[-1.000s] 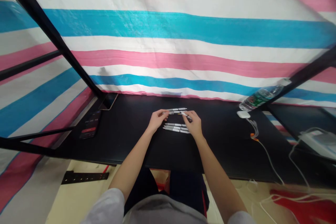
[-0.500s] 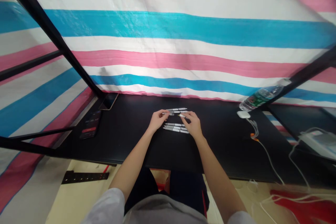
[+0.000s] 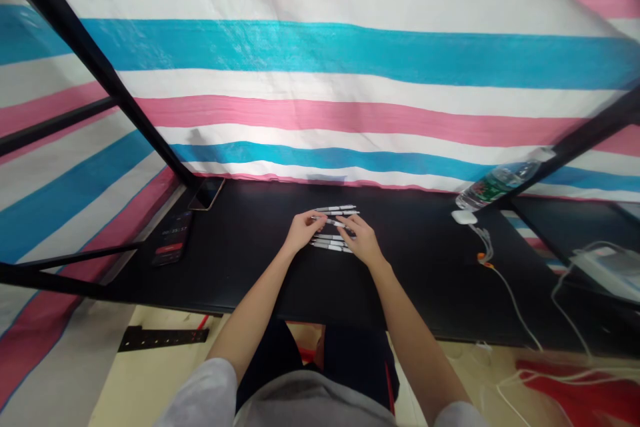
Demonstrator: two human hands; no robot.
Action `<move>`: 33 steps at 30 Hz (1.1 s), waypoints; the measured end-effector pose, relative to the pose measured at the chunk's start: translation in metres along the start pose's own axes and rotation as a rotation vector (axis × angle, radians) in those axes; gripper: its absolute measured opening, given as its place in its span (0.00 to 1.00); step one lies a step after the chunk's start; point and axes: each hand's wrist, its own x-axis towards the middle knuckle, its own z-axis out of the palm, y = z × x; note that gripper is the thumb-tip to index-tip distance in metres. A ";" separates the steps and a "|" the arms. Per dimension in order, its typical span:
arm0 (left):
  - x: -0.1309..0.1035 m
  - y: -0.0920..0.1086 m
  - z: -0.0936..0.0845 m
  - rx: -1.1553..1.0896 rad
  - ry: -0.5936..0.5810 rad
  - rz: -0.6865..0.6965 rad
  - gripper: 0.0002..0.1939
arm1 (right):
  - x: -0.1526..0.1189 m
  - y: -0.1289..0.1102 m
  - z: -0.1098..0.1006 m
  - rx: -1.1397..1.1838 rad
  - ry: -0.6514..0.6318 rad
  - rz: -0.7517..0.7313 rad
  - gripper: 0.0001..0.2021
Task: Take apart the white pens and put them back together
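Note:
Between my hands a white-and-grey pen (image 3: 332, 221) is held just above the table, its two parts meeting in one line. My left hand (image 3: 301, 229) pinches the tip end at the left. At the other end, the fingers of my right hand (image 3: 364, 237) close round the white part. Two pens (image 3: 340, 210) lie side by side on the far side of my hands. Nearer to me lie several more pens (image 3: 330, 242) in a row, their right ends partly hidden by my right hand.
On the black table (image 3: 240, 267), a phone (image 3: 173, 239) with a lit timer and another phone (image 3: 207, 193) lie at the left. A tilted plastic bottle (image 3: 493, 185), a white charger (image 3: 464, 217) and cables are at the right. Black frame bars and a striped sheet (image 3: 320, 53) enclose the table.
The two pen parts, apart half a second ago, now meet in one line. My right hand has moved slightly left and nearer to me.

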 end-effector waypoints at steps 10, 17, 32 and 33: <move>-0.001 0.001 -0.002 0.017 -0.019 0.005 0.16 | 0.002 -0.001 -0.006 0.108 0.018 0.125 0.12; 0.003 -0.004 -0.001 -0.055 0.034 -0.015 0.15 | 0.007 0.008 -0.006 0.570 0.146 0.394 0.16; -0.002 0.007 -0.001 -0.102 0.037 -0.034 0.13 | 0.008 0.013 -0.001 0.899 0.204 0.602 0.18; -0.001 0.006 -0.001 -0.107 0.039 -0.035 0.13 | 0.008 0.013 -0.001 0.912 0.201 0.597 0.18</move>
